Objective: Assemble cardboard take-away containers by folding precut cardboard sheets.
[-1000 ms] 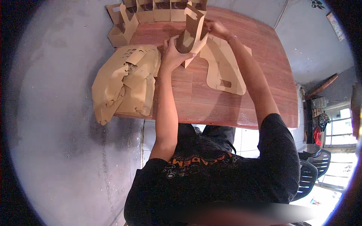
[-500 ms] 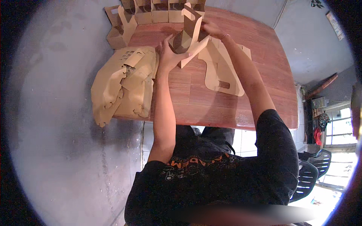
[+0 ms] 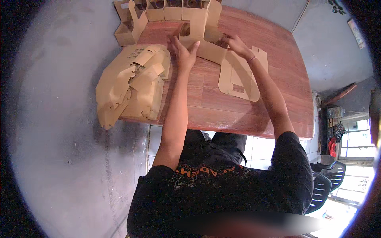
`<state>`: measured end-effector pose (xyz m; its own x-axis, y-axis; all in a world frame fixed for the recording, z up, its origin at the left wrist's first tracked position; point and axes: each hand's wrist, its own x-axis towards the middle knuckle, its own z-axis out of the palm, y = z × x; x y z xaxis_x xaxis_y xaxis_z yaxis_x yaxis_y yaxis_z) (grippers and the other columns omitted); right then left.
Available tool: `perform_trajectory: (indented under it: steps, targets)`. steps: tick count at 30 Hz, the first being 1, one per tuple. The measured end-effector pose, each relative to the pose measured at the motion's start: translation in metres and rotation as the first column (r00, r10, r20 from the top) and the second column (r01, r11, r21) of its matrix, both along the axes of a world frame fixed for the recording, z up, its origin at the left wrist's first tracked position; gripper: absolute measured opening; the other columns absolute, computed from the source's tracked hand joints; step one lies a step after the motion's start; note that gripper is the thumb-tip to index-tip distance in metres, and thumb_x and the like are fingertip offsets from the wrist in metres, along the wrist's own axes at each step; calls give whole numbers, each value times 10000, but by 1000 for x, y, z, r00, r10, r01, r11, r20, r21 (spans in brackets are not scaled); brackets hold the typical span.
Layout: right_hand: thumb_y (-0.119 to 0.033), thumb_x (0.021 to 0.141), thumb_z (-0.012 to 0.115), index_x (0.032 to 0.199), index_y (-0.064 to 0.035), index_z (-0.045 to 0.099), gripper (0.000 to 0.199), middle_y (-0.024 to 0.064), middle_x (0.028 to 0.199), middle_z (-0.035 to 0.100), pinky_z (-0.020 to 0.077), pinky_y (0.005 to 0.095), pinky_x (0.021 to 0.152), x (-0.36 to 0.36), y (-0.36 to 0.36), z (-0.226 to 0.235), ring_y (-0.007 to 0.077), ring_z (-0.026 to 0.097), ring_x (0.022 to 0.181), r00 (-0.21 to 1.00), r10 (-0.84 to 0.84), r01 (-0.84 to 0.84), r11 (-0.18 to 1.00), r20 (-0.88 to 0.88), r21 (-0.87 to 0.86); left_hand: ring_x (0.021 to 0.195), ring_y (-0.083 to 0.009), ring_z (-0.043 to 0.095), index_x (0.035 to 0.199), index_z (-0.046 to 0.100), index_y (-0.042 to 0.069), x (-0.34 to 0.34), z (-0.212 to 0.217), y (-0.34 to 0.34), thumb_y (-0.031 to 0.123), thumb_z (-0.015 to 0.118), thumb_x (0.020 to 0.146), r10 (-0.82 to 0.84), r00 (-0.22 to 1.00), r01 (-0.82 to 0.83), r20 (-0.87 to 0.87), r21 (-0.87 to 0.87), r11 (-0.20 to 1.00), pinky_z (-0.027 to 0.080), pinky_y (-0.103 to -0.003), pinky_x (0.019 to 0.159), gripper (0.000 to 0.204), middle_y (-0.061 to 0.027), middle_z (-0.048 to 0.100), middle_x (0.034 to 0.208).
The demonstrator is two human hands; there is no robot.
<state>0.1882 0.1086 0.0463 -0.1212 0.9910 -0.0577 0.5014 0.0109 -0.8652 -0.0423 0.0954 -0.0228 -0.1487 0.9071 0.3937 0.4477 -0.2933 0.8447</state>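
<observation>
A folded cardboard carrier box (image 3: 210, 52) with a tall upright middle panel stands on the far part of the table. My left hand (image 3: 185, 56) grips its left end, thumb against the near wall and fingers along the outer side. At the right end, my right hand (image 3: 239, 47) has its fingers bent over the carrier's edge; some fingertips are hidden there. Beneath my right wrist and partly under the carrier lies a flat cardboard blank (image 3: 238, 75) with a slot cut near its rounded end.
To the left, a heap of flat cardboard blanks (image 3: 137, 85) overhangs the reddish wooden table (image 3: 198, 107). Several assembled carriers (image 3: 172, 11) stand in a row along the far edge, another carrier (image 3: 126, 33) at the far left corner. A grey wall (image 3: 71, 99) borders the left side.
The carrier has turned clockwise, its near wall now sloping toward me at the right. My right hand has shifted right and nearer; my left still holds the left end.
</observation>
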Motion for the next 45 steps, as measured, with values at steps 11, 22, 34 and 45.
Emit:
perform_trajectory:
  steps: [11, 22, 34, 45]
  targets:
    - [-219, 960, 630, 1593, -159, 66, 850, 109, 1053, 581, 547, 368, 839, -37, -10, -23, 234, 606, 938, 994, 106, -105, 972, 8, 210, 1230, -466, 490, 1330, 496, -29, 14, 9, -2, 250, 403, 1014, -46, 999, 46, -1, -64, 997, 409, -487, 1021, 432, -310, 521, 1315]
    - [-307, 925, 628, 1416, -104, 462, 557, 228, 1160, 669, 501, 432, 948, -68, 46, -34, 363, 653, 1083, 938, 229, -301, 908, 259, 290, 1126, -416, 575, 1215, 576, -26, 7, -3, 12, 277, 392, 1032, 104, 917, -68, 384, -106, 992, 424, -449, 964, 399, -251, 626, 1187]
    - [-434, 966, 568, 1299, -49, 485, 515, 254, 983, 681, 531, 502, 819, -146, 80, -24, 430, 660, 929, 825, 165, -436, 793, 540, 425, 1386, -461, 314, 1466, 162, -151, 16, -2, 2, 184, 440, 1005, 269, 889, -278, 370, -30, 960, 240, -453, 1168, 635, -372, 307, 1467]
    - [-535, 947, 530, 1196, -100, 558, 502, 245, 882, 690, 564, 504, 725, -189, 87, -5, 404, 689, 815, 580, 40, -524, 783, 814, 335, 1471, -409, 180, 1491, 171, -115, 11, 15, -11, 271, 414, 1028, 195, 831, -248, 520, 33, 968, 131, -438, 1208, 650, -328, 178, 1562]
